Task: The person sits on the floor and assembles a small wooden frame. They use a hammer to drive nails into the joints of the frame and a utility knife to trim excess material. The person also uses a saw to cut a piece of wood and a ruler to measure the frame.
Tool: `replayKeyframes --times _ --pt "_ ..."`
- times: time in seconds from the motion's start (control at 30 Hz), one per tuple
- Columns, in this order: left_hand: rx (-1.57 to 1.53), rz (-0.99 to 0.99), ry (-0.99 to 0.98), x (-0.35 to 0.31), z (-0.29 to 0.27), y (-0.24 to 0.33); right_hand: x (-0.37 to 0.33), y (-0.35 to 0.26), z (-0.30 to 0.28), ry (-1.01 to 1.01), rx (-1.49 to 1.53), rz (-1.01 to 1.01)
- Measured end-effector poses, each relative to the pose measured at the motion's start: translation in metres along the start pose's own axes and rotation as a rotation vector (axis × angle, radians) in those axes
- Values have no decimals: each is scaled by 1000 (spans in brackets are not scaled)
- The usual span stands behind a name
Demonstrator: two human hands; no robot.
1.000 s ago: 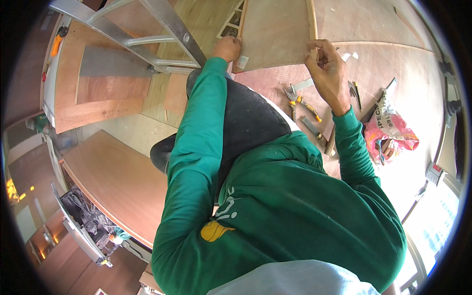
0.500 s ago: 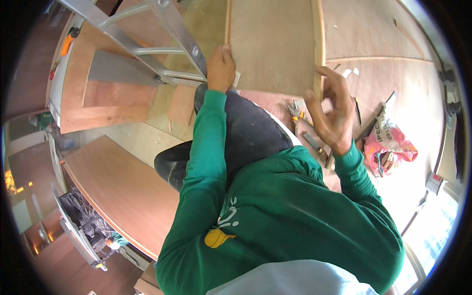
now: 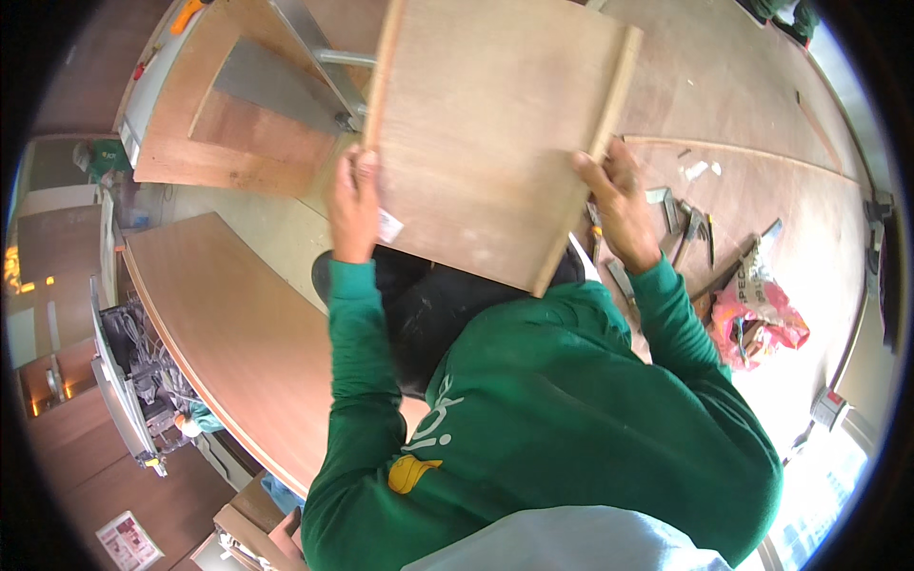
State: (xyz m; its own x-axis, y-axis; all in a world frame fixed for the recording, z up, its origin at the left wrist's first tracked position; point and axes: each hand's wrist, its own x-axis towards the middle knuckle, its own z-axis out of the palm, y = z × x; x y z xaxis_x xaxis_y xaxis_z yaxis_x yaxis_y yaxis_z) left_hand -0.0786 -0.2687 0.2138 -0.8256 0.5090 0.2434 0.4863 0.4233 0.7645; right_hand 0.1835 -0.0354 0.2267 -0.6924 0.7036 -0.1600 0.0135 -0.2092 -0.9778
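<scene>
A plywood panel (image 3: 486,133) with a wooden strip along each long side is held up in front of me, tilted over my lap. My left hand (image 3: 355,202) is closed on its left edge, beside a small white label (image 3: 389,226) at the panel's lower left. On the right edge my right hand (image 3: 619,202) grips the wooden strip (image 3: 595,152), thumb over the front face. The panel's near end reaches above my dark trousers (image 3: 438,324). Its far end runs out of the top of the view.
Right of my right hand lie several hand tools (image 3: 681,224) and a pink and white bag (image 3: 757,309) with scraps. A metal ladder (image 3: 333,57) stands behind the panel at the left. A curved plywood sheet (image 3: 224,333) and a framed wooden board (image 3: 257,114) are on my left.
The panel has come closer to me and turned, its near end now over my lap. Both hands have moved lower along with it, and my left hand has shifted leftward.
</scene>
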Motion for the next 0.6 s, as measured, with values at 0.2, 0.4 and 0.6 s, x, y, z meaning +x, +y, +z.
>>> replayKeyframes --times 0.2,0.4,0.6 --pt "63 -198 -181 44 -94 -68 -14 21 67 -462 -22 170" --pt "88 -206 -88 14 -101 -109 -25 63 78 -830 -161 403" --pt "155 -217 -147 -4 -96 -149 -32 33 51 -1049 -331 330"
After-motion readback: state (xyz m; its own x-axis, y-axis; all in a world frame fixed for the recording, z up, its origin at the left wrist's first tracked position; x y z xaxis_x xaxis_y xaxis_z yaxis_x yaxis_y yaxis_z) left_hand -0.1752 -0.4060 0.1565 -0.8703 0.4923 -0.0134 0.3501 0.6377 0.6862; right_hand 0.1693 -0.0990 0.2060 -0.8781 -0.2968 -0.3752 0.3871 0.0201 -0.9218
